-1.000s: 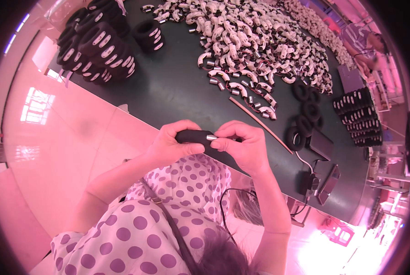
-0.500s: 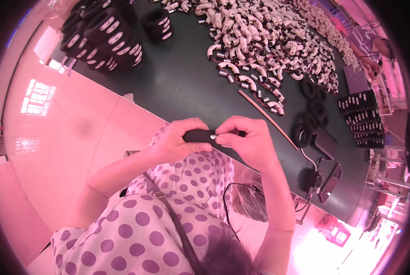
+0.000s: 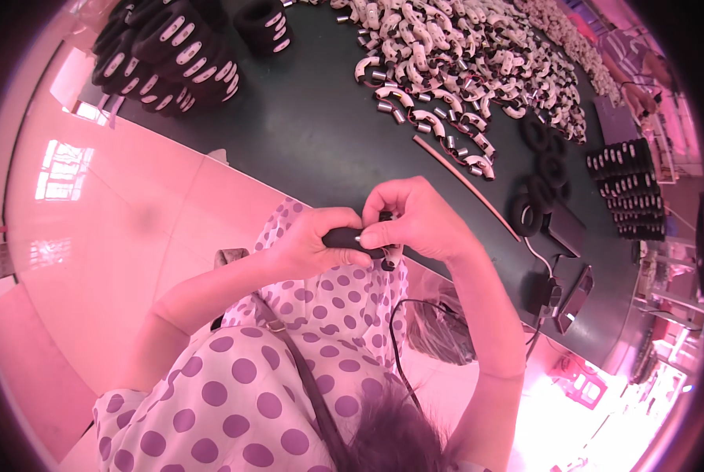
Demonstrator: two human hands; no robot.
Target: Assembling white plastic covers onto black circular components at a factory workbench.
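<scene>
My left hand is wrapped round a black soft ring, held just off the table's near edge. Thumb and fingers of my right hand pinch a small silvery piece at the ring's right side. Below the right fingers, a white curved part with black bits sticks out; how it joins the ring is hidden. Across the table lies a large heap of white curved plastic parts with wires and small silver cylinders.
Black rings with pale oval plates stand stacked at the far left and in rows on the right. A thin rod lies mid-table. Right of it are loose black rings, a cable and dark box-like devices. Another person is at the far right.
My right hand has risen slightly and turned at the ring. The white curved part now shows below its fingers. The left hand has shifted slightly right with the ring.
</scene>
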